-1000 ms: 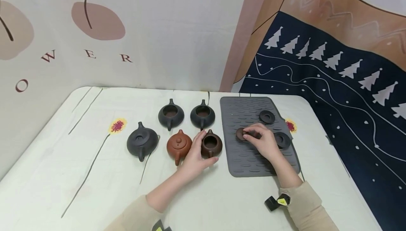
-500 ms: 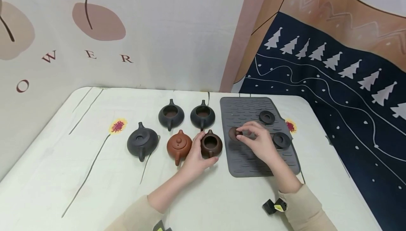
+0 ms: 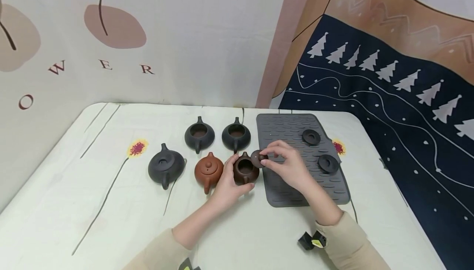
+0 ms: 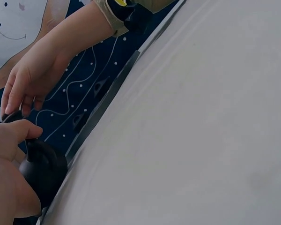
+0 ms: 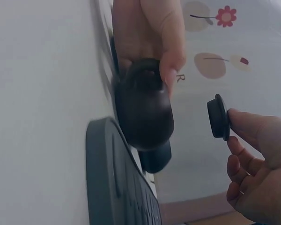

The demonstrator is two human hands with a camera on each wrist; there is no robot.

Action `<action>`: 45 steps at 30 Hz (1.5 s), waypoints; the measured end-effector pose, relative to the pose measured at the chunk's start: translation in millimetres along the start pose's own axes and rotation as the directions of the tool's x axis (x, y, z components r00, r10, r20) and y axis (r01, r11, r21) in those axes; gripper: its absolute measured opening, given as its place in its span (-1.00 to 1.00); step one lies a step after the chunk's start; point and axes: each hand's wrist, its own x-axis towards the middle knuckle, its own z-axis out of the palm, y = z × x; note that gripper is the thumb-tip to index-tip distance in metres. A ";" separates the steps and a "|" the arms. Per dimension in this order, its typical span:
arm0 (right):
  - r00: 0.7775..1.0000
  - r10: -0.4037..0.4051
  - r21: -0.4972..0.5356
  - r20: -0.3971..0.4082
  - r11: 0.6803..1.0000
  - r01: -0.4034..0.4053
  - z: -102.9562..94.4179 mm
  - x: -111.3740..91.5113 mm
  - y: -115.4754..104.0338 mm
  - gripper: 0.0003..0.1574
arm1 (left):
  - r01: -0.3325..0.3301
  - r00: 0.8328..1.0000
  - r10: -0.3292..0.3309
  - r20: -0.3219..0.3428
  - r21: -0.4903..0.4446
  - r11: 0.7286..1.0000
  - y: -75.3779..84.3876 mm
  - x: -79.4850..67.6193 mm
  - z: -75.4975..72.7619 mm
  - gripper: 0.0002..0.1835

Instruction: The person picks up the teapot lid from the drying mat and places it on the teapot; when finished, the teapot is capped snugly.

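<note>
A small dark brown teapot [image 3: 252, 175] stands lidless on the table, its round mouth uncovered. My left hand [image 3: 226, 187] holds it from the left, fingers along its side and thumb near the handle. Between right thumb and fingertips I pinch its brown lid [image 3: 256, 159], raised just beside the mouth. The right wrist view shows this lid [image 5: 217, 117] apart from the teapot [image 5: 147, 117], its inner rim facing the table side. My right hand [image 3: 286, 164] is over the left edge of the grey mat. A reddish-brown teapot [image 3: 208, 171] with its lid on sits just left of my left hand.
Two open black teapots [image 3: 200, 136] stand behind, and another black teapot [image 3: 166, 166] is at the left. On the grey ridged mat [image 3: 289, 192] lie two black lids [image 3: 311, 137]. A white flowered cloth [image 3: 111, 204] covers the table.
My right hand has carried the brown lid leftward, from over the mat to beside the brown teapot's mouth. The left hand has stayed at the teapot.
</note>
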 end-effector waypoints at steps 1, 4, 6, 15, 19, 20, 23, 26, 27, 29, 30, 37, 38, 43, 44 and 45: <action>1.000 0.006 0.002 0.011 1.000 -0.006 1.7 0.8 -1.0 -0.81 | 0.003 1.000 -0.003 0.001 -0.005 1.000 0.1 -0.2 0.0 -0.02; 0.999 0.032 0.005 0.039 0.999 -0.032 7.1 2.4 -2.4 -0.82 | 0.007 1.000 -0.007 0.002 -0.021 1.000 -0.5 -0.1 0.3 -0.01; 0.998 0.041 0.006 0.049 0.999 -0.041 10.8 3.4 -2.5 -0.81 | 0.010 1.000 -0.010 0.001 -0.029 1.000 -1.0 0.2 0.6 0.00; 0.996 0.018 0.036 0.085 0.999 -0.021 25.0 10.2 -2.7 -0.80 | 0.007 1.000 -0.007 0.005 -0.008 1.000 -2.5 -0.1 -0.2 -0.01; 0.994 0.034 0.007 0.101 0.999 -0.035 29.4 12.5 -1.7 -0.80 | 0.010 1.000 -0.010 0.001 0.012 1.000 -2.9 0.1 -0.2 -0.02; 0.994 0.039 0.002 0.105 0.999 -0.039 30.4 13.0 -1.4 -0.81 | 0.011 1.000 -0.011 0.001 0.015 1.000 -2.5 0.1 -0.2 -0.02; 0.991 0.055 -0.006 0.118 0.998 -0.055 32.5 13.9 -0.3 -0.82 | 0.009 1.000 -0.009 0.003 0.013 1.000 -1.6 0.4 -0.1 -0.02; 0.990 0.064 -0.011 0.128 0.998 -0.063 33.9 14.2 0.8 -0.83 | 0.005 1.000 -0.005 0.006 0.005 1.000 -1.2 0.9 0.1 -0.02; 0.989 0.065 -0.012 0.130 0.998 -0.064 34.2 14.2 1.1 -0.83 | 0.006 1.000 -0.006 0.008 0.005 1.000 -1.2 1.1 0.2 -0.01; 0.989 0.064 -0.012 0.132 0.998 -0.063 34.9 14.3 1.6 -0.83 | 0.011 1.000 -0.011 0.011 0.008 1.000 -1.6 1.3 0.3 -0.01; 0.989 0.065 -0.015 0.133 0.998 -0.064 35.2 14.3 2.0 -0.84 | 0.012 1.000 -0.012 0.012 0.010 1.000 -1.4 1.2 0.3 -0.01; 0.986 0.083 -0.037 0.144 0.996 -0.078 37.7 14.1 4.8 -0.84 | 0.019 1.000 -0.019 0.013 0.011 1.000 -1.2 0.8 0.1 -0.02; 0.986 0.086 -0.040 0.144 0.996 -0.081 37.9 13.9 5.3 -0.83 | 0.016 1.000 -0.016 0.011 0.009 1.000 -1.3 0.7 0.1 -0.02; 0.986 0.084 -0.040 0.144 0.996 -0.079 38.4 13.4 7.0 -0.83 | 0.016 1.000 -0.016 0.006 0.007 1.000 -1.6 0.8 0.2 -0.01; 0.986 0.082 -0.038 0.143 0.996 -0.077 38.4 13.3 7.2 -0.83 | 0.016 1.000 -0.016 0.004 0.012 1.000 -1.5 0.7 0.3 -0.01; 0.986 0.081 -0.037 0.143 0.996 -0.076 38.2 13.0 7.5 -0.83 | 0.015 1.000 -0.015 0.003 0.015 1.000 -1.4 0.8 0.3 -0.01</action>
